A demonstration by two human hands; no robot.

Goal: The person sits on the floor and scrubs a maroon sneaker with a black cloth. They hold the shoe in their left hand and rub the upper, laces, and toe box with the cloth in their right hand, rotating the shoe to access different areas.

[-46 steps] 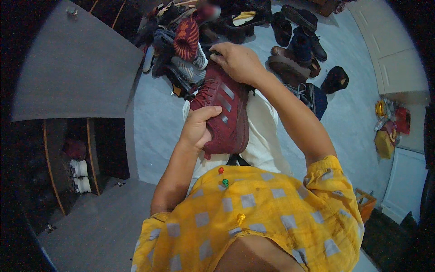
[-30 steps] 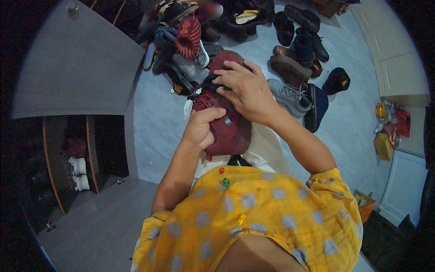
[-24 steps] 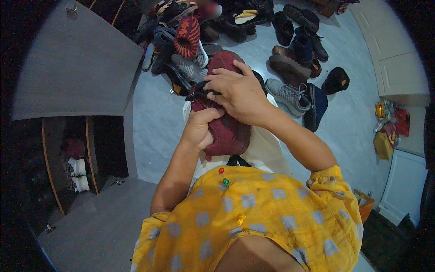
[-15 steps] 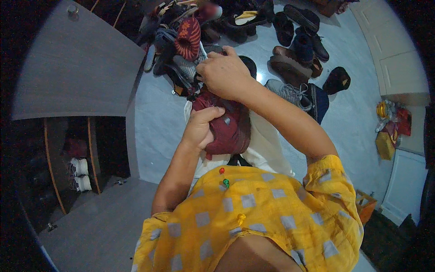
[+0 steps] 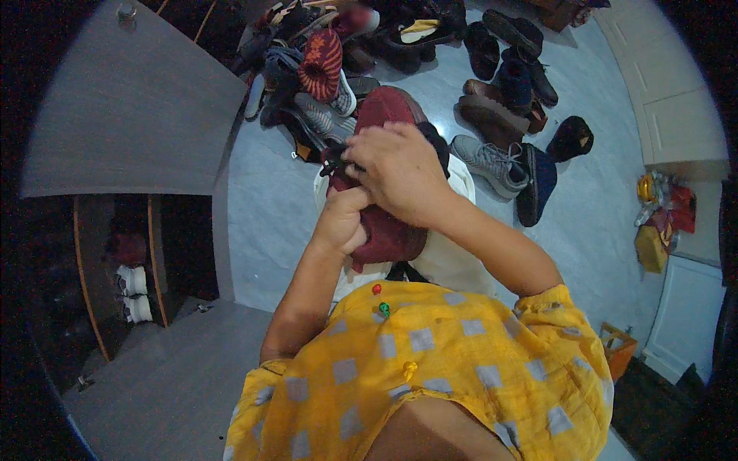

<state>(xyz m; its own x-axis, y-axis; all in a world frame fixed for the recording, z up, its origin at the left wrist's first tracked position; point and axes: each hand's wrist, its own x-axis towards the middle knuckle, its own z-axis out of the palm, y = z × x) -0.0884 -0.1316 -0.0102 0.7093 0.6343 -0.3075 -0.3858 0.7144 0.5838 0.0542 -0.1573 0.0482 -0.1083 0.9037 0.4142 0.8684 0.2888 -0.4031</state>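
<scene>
I hold a dark red sneaker (image 5: 386, 115) in front of my chest, toe pointing away from me. My left hand (image 5: 344, 221) grips its near side from below. My right hand (image 5: 396, 170) lies over the top of the shoe, fingers pinching its dark laces near the left edge. Most of the shoe's middle is hidden under my right hand. My yellow checked sleeves and top fill the lower part of the view.
A heap of shoes (image 5: 319, 69) lies on the pale floor ahead, with more pairs to the right, among them a grey sneaker (image 5: 487, 160) and a brown shoe (image 5: 490, 115). A grey cabinet top (image 5: 131, 115) stands at left, white shoes (image 5: 132, 293) on its shelf. Bags (image 5: 659, 219) sit at right.
The sneaker was tilted with its sole side up, then turned and lowered. My right hand moved from its toe onto the top and now pinches the laces. My left hand kept its hold.
</scene>
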